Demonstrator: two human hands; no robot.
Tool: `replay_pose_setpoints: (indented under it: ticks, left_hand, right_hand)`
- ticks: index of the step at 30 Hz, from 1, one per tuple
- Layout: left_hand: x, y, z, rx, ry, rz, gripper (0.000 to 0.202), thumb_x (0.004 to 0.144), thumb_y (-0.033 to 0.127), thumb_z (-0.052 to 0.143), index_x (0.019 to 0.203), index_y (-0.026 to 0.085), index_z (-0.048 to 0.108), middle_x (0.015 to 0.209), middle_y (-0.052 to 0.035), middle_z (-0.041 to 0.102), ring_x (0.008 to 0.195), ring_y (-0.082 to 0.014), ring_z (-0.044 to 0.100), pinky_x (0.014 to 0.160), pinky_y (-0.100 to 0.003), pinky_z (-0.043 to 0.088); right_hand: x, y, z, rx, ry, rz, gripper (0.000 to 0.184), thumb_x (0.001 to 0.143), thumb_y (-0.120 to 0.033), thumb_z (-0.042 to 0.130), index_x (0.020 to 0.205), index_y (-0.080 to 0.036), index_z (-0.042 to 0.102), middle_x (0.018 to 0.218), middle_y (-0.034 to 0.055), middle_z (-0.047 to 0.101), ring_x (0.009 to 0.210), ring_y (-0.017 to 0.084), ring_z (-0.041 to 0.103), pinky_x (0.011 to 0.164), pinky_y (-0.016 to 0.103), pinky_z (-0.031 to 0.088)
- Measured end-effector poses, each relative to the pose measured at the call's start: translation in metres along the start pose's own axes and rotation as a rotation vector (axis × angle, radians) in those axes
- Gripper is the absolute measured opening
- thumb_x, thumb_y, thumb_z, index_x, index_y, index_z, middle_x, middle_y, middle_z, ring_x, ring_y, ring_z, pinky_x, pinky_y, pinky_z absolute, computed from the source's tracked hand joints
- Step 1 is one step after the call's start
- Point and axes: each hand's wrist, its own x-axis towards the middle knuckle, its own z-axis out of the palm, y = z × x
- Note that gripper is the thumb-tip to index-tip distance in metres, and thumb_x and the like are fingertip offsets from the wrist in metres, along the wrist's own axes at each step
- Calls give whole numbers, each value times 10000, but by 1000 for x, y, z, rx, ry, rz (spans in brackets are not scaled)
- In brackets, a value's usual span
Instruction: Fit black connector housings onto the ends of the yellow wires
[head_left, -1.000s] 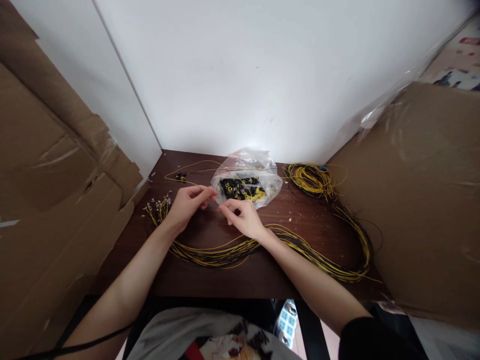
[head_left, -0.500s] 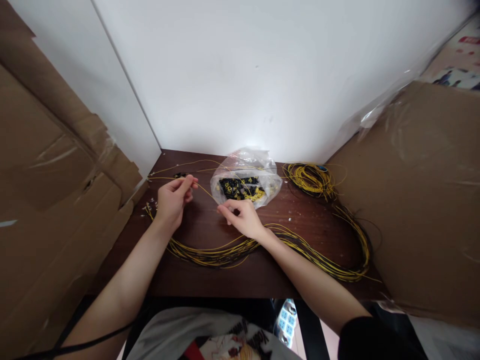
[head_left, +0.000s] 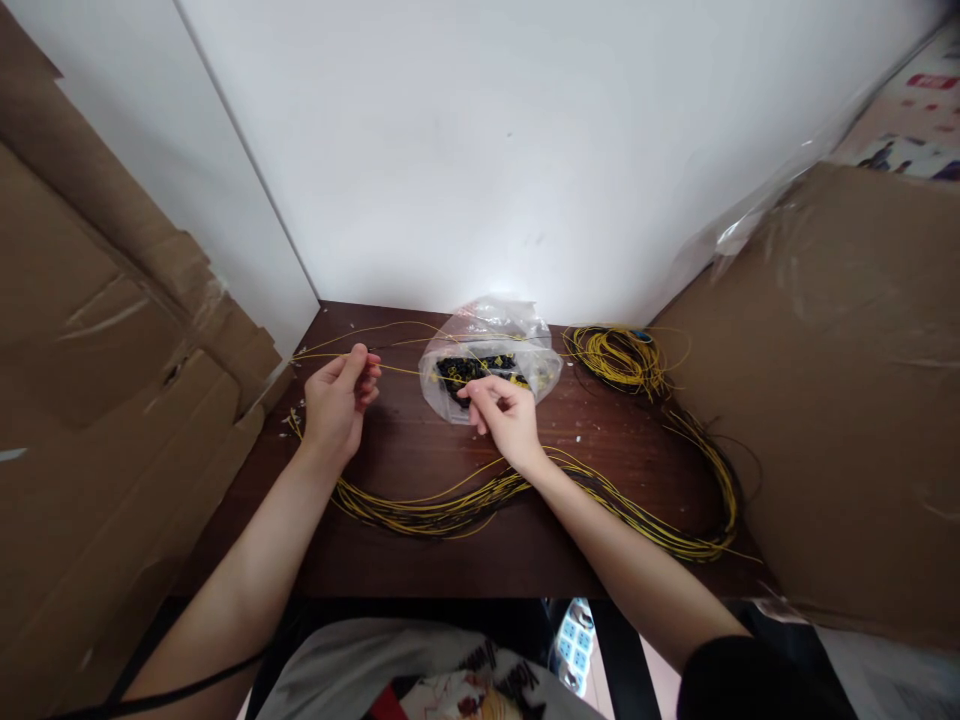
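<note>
My left hand [head_left: 335, 401] is at the left of the dark wooden table [head_left: 420, 550], fingers pinched on a thin yellow wire [head_left: 405, 371] that runs right toward the bag. My right hand [head_left: 506, 415] rests at the front of a clear plastic bag [head_left: 491, 345] holding small black and yellow parts, its fingers curled at the bag's opening. What the fingers hold, if anything, is hidden. A long bundle of yellow wires [head_left: 450, 505] curves across the table below both hands.
A coil of yellow wire [head_left: 619, 357] lies at the back right. Cardboard sheets [head_left: 105, 380] lean on the left and a large cardboard box [head_left: 847, 400] stands on the right. A white wall [head_left: 480, 150] closes the back.
My left hand has drawn the wire left, away from the bag. My right hand has moved up from the table to the bag's opening.
</note>
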Motion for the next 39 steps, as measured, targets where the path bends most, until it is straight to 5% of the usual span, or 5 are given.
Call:
replay_pose_setpoints:
  ticks: [15,20,26,29,39]
  left_hand:
    - [-12,2,7,294,-169,131,193,717,311,629,618,147,651,558,-5,552,491,-74,438,457,-193,311]
    - [-19,2,9,637,-446,307,198,737,307,621,609,159,646,623,-24,605,597,-124,519,574,-227,385]
    - [-19,-13,7,930,-710,445,186,780,301,594,915,220,693,842,-44,649,727,-153,551,626,-240,411]
    - [-16,-23,6,986,-716,544,197,828,258,526,937,213,684,924,-57,642,876,-174,557,796,-280,415]
    - [-8,-30,43,1248,-532,483,229,808,266,536,988,224,671,864,-27,620,712,-147,550,631,-246,400]
  right_hand:
    - [28,-9,-40,769,255,259,188,738,-240,619,590,-161,534,765,15,668,648,82,625,420,146,399]
    - [30,-12,-45,890,346,365,250,827,-220,494,580,-184,504,658,-13,618,500,38,521,438,161,415]
    - [33,-10,-46,761,319,265,153,816,-235,549,667,-203,541,611,-37,568,470,30,467,471,155,443]
    - [34,-7,-43,847,296,327,85,768,-112,572,758,-194,594,644,-37,607,501,35,508,479,143,457]
    - [33,2,-39,916,245,388,123,717,-110,656,805,-185,612,686,-43,678,532,36,575,549,131,505]
